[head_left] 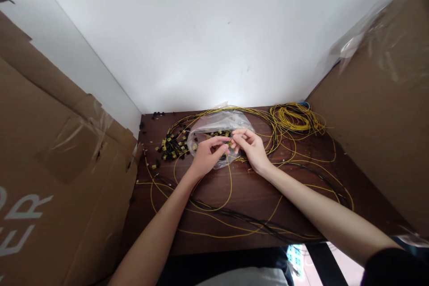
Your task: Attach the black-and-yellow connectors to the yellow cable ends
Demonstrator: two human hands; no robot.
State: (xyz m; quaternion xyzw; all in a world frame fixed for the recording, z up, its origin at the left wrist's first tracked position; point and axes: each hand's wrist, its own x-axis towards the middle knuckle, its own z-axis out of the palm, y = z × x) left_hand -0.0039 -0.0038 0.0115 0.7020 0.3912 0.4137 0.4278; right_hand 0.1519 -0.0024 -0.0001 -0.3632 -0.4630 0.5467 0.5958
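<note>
Over a clear plastic bag [219, 120], my two hands meet fingertip to fingertip. My left hand [208, 155] pinches a thin yellow cable [231, 183], which loops down from its fingers to the tabletop. In my right hand [251, 148], thumb and forefinger close on a small yellow-and-black piece, mostly covered by the fingers; its exact kind is unclear. Inside the bag lie small black and yellow parts [217, 134]. Left of it, a heap of black connectors with yellow ends [172, 146] spreads over the brown table [208, 187].
A coil of yellow cable [291, 118] lies at the back right. Loose yellow and black cables [248, 219] cross the table's front. Cardboard boxes stand left [67, 152] and right [382, 111], and a white wall [208, 31] rises behind. Small black caps [157, 115] are scattered back left.
</note>
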